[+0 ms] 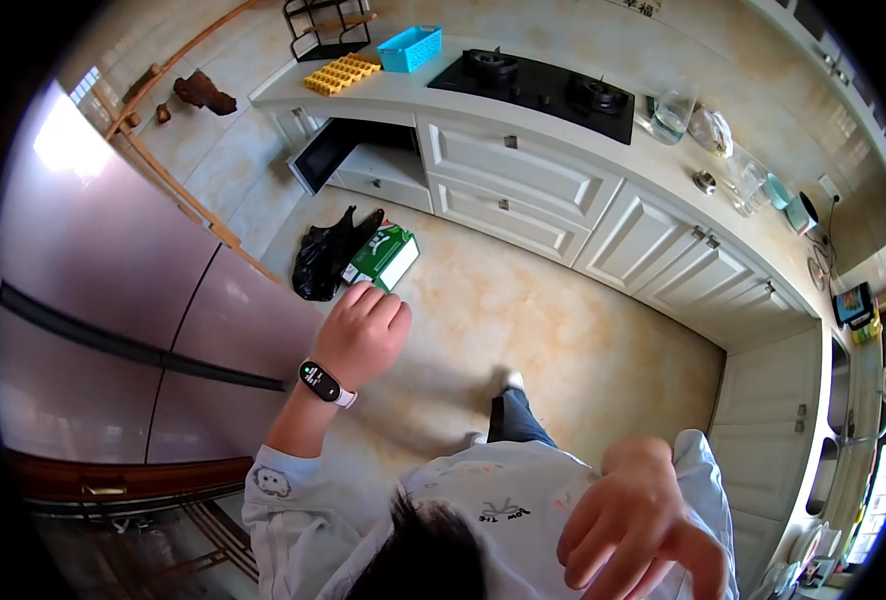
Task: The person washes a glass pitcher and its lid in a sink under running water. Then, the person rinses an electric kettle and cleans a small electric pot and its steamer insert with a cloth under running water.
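Watching left hand [363, 335] curled, nearest green carton [383, 254], can't tell grip; right hand [643, 525] slack, unclenched; I'd steer clear of black plastic bag [325, 262]

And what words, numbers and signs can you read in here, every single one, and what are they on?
"BOW TIE": on the pale shirt.
"幸福": on the wall, at the top edge.
Green box: white marks, too blurred to read.
Watch: screen lit, writing too small to read.
Dark container: any print is too small to read.
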